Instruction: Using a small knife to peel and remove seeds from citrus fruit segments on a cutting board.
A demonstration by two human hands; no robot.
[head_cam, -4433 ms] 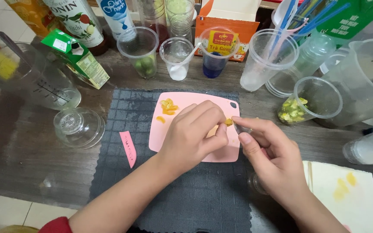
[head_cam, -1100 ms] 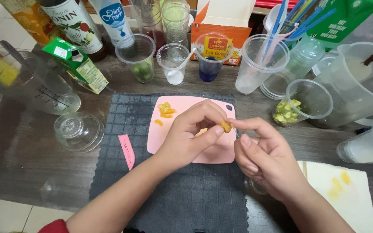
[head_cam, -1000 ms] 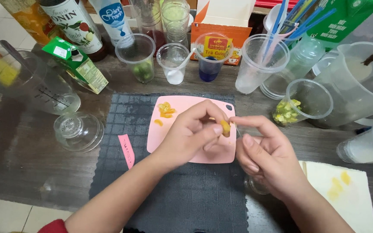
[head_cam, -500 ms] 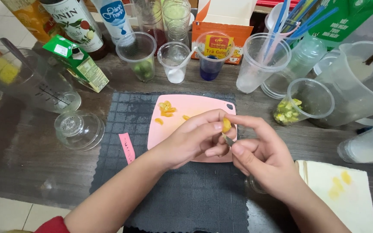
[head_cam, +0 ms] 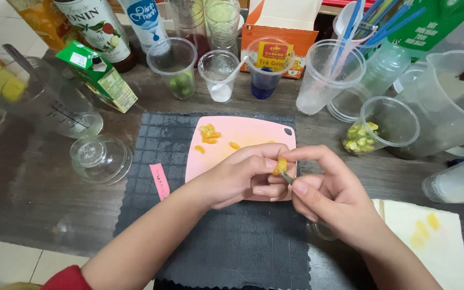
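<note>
Yellow fruit, a small piece [head_cam: 281, 165], was pinched between the thumb and fingertips of the left hand [head_cam: 243, 176], just above the lower right corner of a pink cutting board [head_cam: 243, 137] in the middle of the frame. The piece looked glossy and wet, soft-fleshed, with pale yellow skin. A thin dark blade or pick [head_cam: 287, 178] was gripped in the closed fingers of the right hand [head_cam: 331, 196], its tip set against the fruit; what the tool was could not be told for certain.

The fruit's slickness was judged the main risk: the piece could be squeezed out of the pinch and dropped onto the dark woven mat [head_cam: 232, 236] below. With the tip so near the left fingertips, a slip could also nick them.

At the left of the frame a glass measuring jug [head_cam: 55, 107] and an upturned glass lid [head_cam: 99, 158] were seen on the surface. Cut orange-yellow pieces [head_cam: 209, 134] were lying on the board's upper left part. Toward the right, a clear cup of greenish scraps [head_cam: 382, 129] stood near enough to be knocked by an elbow.
</note>
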